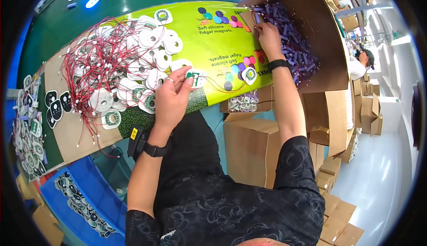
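Observation:
My left hand (172, 97) pinches a white disc-shaped part with a green circuit board (195, 80) between thumb and fingers, just above the table's near edge. Thin red wires trail from that part to the right. At the open carton's left edge, the fingers of my right hand (269, 40) are closed at a small purple cylinder with wires (257, 18), which looks like a battery cell. Many similar purple cylinders (289, 37) fill the carton (327, 64). A white ring with a green board (249, 75) lies between my hands.
Left of my left hand spreads a heap of white discs (151, 39) with tangled red wires (84, 68). Several black oval pieces (55, 108) lie at the far left. A blue bin (95, 175) of parts stands below the table. Closed cartons (251, 148) stack beneath and to the right.

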{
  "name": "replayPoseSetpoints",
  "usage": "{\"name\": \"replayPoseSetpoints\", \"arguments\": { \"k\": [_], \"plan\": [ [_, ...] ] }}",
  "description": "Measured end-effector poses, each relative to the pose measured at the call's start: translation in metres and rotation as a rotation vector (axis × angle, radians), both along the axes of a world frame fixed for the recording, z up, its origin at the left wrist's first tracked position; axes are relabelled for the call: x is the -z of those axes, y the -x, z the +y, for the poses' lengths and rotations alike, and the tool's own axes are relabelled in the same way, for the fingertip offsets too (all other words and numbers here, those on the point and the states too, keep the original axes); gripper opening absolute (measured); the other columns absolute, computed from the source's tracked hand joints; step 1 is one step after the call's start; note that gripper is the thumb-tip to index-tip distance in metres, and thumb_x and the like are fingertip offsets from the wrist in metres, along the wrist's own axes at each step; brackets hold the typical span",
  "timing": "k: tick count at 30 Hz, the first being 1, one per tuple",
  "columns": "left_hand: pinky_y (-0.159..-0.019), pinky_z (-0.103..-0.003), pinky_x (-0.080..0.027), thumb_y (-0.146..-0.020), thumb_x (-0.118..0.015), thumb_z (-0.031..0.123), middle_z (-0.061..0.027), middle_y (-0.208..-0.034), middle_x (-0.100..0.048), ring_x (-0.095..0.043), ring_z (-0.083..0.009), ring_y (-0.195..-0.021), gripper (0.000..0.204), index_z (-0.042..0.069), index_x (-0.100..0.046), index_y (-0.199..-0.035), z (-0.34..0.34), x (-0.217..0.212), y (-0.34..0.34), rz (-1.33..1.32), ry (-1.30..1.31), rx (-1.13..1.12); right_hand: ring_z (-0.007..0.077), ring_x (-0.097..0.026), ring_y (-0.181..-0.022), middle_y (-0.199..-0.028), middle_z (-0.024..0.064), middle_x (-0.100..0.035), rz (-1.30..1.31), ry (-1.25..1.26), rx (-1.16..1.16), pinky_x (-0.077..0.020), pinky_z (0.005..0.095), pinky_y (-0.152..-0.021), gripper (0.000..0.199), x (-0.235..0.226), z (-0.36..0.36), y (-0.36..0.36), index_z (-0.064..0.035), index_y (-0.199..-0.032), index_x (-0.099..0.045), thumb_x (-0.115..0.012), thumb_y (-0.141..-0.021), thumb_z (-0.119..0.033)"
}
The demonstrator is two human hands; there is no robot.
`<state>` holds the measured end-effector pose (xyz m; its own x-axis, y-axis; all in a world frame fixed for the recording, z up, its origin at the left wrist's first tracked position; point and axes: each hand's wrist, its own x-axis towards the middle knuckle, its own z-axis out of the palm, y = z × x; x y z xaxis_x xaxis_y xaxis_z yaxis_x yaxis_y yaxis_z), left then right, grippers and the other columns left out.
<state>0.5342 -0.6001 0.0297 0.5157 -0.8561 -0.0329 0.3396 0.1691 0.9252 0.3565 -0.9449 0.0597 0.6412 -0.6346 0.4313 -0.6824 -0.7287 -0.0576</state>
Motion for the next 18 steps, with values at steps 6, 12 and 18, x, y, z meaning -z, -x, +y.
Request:
{"name": "replayPoseSetpoints", "arguments": {
  "k": [6,12,18],
  "plan": [
    [-0.084,-0.029,-0.059,-0.101,-0.057,0.004,-0.013,-0.109,-0.068,-0.067,-0.0131,-0.097,0.032,-0.006,-0.057,-0.131,-0.003,0.0,-0.003,-0.015,0.007,0.006,0.0169,-0.066,-0.091,-0.105,0.008,-0.074,-0.782,-0.601,-0.095,-0.0512,0.0292,-0.081,0.015,-0.018,0.036,-0.001,0.0009,-0.107,-0.067,-0.064,-0.097,-0.01],
    [-0.082,-0.029,-0.059,-0.101,-0.055,0.002,-0.0098,-0.104,-0.067,-0.066,-0.0113,-0.093,0.037,-0.001,-0.052,-0.138,0.002,-0.005,-0.006,0.01,0.027,-0.005,0.0125,-0.065,-0.092,-0.109,0.0095,-0.072,-1.05,-0.946,-0.195,-0.0517,0.0231,-0.08,0.012,-0.061,0.072,-0.023,0.0006,-0.109,-0.063,-0.061,-0.1,-0.006],
    [-0.091,-0.031,-0.059,-0.103,-0.051,0.004,-0.0082,-0.116,-0.065,-0.065,-0.014,-0.106,0.029,0.0,-0.061,-0.13,0.003,0.001,-0.005,-0.014,0.03,0.058,0.0181,-0.068,-0.096,-0.105,0.0098,-0.07,-1.146,-1.36,-0.426,-0.0549,0.032,-0.094,0.011,-0.064,0.096,-0.04,-0.0016,-0.109,-0.063,-0.062,-0.098,-0.004]
  ]
}}
